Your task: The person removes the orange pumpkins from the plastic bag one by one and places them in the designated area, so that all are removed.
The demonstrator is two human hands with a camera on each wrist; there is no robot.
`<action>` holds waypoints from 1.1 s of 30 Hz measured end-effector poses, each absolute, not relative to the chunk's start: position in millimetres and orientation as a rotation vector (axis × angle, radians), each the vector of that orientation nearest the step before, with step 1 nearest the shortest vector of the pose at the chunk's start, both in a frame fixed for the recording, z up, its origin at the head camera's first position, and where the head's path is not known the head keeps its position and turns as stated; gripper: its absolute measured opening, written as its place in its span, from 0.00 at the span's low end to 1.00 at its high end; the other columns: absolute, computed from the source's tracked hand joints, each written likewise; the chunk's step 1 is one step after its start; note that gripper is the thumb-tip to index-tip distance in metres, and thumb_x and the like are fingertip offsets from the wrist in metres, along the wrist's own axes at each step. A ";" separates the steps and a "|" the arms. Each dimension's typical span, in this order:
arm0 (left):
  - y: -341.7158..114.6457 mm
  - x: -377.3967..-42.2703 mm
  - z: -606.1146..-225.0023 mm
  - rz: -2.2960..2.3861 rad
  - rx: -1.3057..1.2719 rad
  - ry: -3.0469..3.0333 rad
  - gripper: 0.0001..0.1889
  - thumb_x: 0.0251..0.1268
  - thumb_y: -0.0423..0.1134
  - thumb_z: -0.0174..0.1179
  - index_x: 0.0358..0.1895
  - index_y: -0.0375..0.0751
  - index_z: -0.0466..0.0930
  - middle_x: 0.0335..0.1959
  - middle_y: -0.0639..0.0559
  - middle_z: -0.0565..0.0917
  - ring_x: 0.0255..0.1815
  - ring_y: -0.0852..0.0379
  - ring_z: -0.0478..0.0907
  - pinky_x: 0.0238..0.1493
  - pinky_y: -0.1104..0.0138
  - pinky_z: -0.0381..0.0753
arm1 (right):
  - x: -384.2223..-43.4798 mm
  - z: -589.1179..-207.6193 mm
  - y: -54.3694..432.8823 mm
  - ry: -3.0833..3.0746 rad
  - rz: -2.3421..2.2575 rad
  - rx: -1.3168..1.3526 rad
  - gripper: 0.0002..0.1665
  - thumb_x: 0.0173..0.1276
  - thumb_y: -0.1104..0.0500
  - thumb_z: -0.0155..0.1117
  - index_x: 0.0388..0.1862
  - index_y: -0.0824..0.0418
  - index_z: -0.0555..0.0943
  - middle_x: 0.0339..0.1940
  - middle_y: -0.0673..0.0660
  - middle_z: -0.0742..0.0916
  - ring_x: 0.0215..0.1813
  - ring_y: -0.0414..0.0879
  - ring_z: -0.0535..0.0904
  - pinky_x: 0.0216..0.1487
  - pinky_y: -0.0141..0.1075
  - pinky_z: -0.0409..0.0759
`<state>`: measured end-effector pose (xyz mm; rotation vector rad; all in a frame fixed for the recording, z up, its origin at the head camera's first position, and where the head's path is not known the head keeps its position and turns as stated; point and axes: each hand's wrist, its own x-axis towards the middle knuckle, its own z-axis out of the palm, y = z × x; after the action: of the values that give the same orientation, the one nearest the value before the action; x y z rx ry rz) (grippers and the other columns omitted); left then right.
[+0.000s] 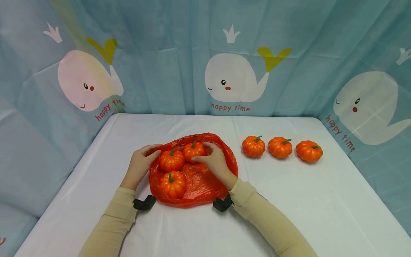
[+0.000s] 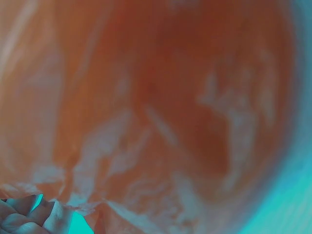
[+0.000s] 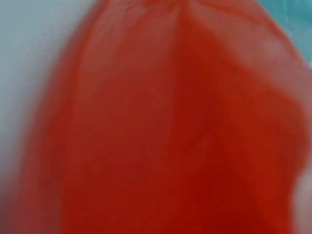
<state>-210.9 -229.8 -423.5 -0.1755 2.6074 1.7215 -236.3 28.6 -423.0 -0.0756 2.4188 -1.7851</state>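
Note:
A red plastic bag (image 1: 205, 182) lies spread open on the white table, with three small orange pumpkins in it. One pumpkin (image 1: 171, 160) sits at the bag's left, and another pumpkin (image 1: 173, 184) is in front of it. My right hand (image 1: 215, 162) reaches into the bag and grips the back pumpkin (image 1: 192, 150) between thumb and fingers. At the left rim, my left hand (image 1: 143, 162) holds the bag's edge between thumb and fingers. Blurred red plastic (image 2: 146, 97) fills most of the left wrist view; the right wrist view shows mainly the bag (image 3: 146, 122), hiding the right fingers.
To the right of the bag, three more orange pumpkins stand in a row: a left one (image 1: 253, 146), a middle one (image 1: 280, 147) and a right one (image 1: 309, 151). A blue whale-print curtain (image 1: 179, 82) encloses the back and sides of the white table (image 1: 321, 207).

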 end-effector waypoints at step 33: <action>-230.5 -209.1 -422.3 1.716 -0.173 2.601 0.26 0.74 0.55 0.54 0.68 0.44 0.74 0.67 0.44 0.77 0.69 0.48 0.70 0.68 0.61 0.76 | -245.5 -431.8 21.0 2.473 -1.715 -0.025 0.44 0.58 0.56 0.78 0.72 0.61 0.70 0.70 0.59 0.77 0.69 0.55 0.73 0.71 0.48 0.73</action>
<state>-209.1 -230.5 -422.3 -0.1727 2.6009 1.7157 -245.5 21.0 -431.8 -0.0254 2.4725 -1.7154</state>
